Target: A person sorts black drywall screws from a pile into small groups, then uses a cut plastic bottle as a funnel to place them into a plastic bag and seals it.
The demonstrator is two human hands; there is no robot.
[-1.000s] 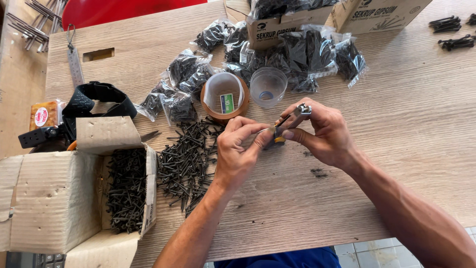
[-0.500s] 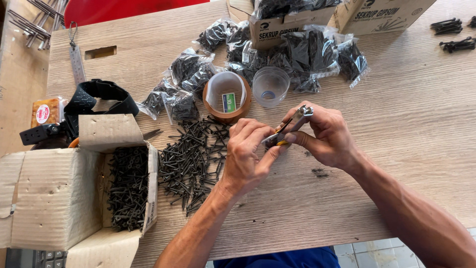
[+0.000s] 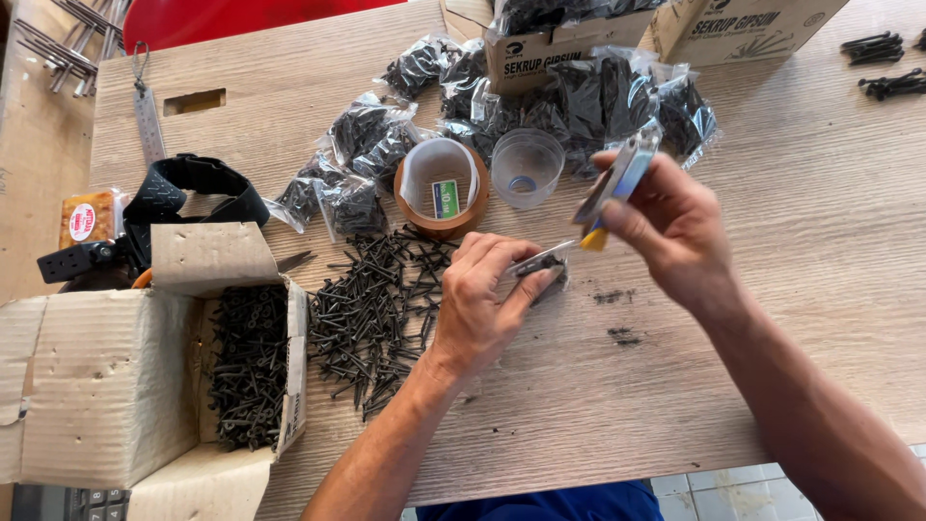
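Observation:
My left hand (image 3: 482, 301) rests on the wooden table (image 3: 791, 318) and pinches a small clear bag of black screws (image 3: 542, 268) against it. Up and to the right, my right hand (image 3: 672, 230) grips a metal stapler with a yellow tip (image 3: 615, 181), tilted, its tip just above the bag's edge. A loose pile of black screws (image 3: 371, 307) lies just left of my left hand. Behind the pile stand a roll of brown tape (image 3: 441, 190) and a clear plastic cup (image 3: 526, 166).
An open cardboard box of screws (image 3: 106, 376) sits at the left front. Several filled screw bags (image 3: 588, 96) lie at the back, before two cardboard boxes (image 3: 550, 43). A black strap (image 3: 198, 191), metal ruler (image 3: 148, 118) and snack packet (image 3: 87, 217) lie at the left.
My right hand has lifted the stapler up and to the right, away from the bag. My left hand has stayed low with the bag, pressing it on the table.

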